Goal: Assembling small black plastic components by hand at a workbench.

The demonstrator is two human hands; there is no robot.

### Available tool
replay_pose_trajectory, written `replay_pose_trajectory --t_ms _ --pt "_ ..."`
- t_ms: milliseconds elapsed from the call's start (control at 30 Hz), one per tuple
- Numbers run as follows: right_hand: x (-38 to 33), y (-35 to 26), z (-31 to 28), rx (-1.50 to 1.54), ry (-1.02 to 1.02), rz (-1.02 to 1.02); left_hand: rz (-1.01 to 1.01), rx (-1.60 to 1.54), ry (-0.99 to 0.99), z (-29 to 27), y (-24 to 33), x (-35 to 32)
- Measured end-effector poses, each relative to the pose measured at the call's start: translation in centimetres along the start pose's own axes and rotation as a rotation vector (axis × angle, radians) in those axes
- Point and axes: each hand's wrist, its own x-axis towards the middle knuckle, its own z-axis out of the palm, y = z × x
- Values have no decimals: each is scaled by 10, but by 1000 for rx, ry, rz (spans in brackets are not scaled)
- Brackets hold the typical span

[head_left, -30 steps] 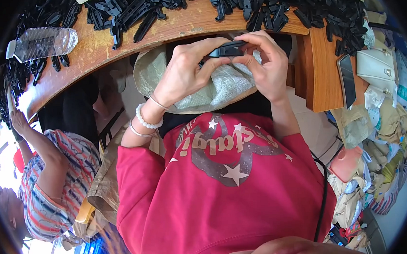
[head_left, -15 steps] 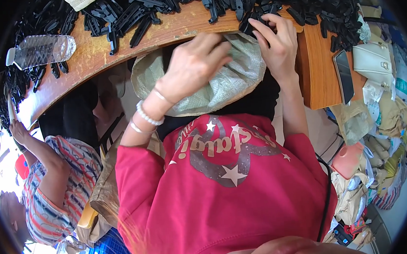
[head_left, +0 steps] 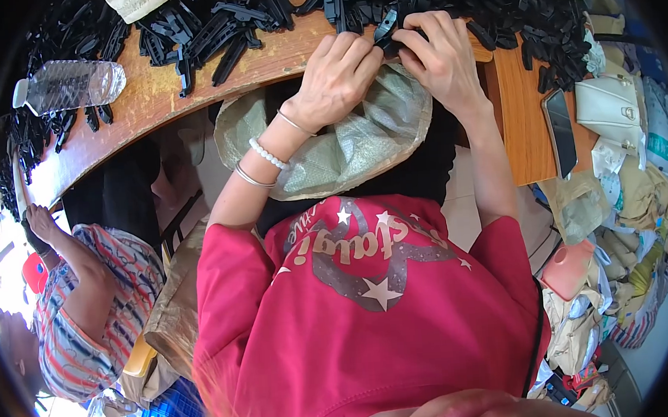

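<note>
My left hand (head_left: 339,77) and right hand (head_left: 439,55) met at the near edge of the wooden table (head_left: 264,60), fingers curled and pressed together around one small black plastic piece (head_left: 386,28) pinched between both sets of fingertips. That piece sat just above the open mouth of the pale woven sack (head_left: 345,146), which hung below the table edge against my lap.

Far left of the sack, another person in a striped shirt (head_left: 89,330) sat at the same table, one hand raised to its edge. Up and left of the sack lay a clear plastic bottle (head_left: 70,85) on its side, with loose black parts scattered around it. A wide heap of black plastic parts (head_left: 246,15) ran across the table above the sack, reaching past my hands to the right. My left wrist wore a white bead bracelet (head_left: 268,153) and thin metal bangles, resting on the sack's rim. Below the sack was my red shirt (head_left: 371,313) with pale lettering and stars.

Right of the sack, a dark phone (head_left: 560,132) lay on the table's side panel, and beyond it a white handbag (head_left: 607,106). Lower right, bags and crumpled cloth (head_left: 621,267) were piled on the floor.
</note>
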Motion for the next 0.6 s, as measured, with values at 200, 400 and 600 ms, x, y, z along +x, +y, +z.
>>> replay_pose_trajectory --t_ms 200,400,600 --pt "-8 1 6 63 88 16 -225 -11 279 -9 -13 13" --pt "-11 -9 7 43 125 41 -354 -226 423 -18 -40 35" --pt "-17 -12 6 40 176 70 -506 49 192 -36 -27 27"
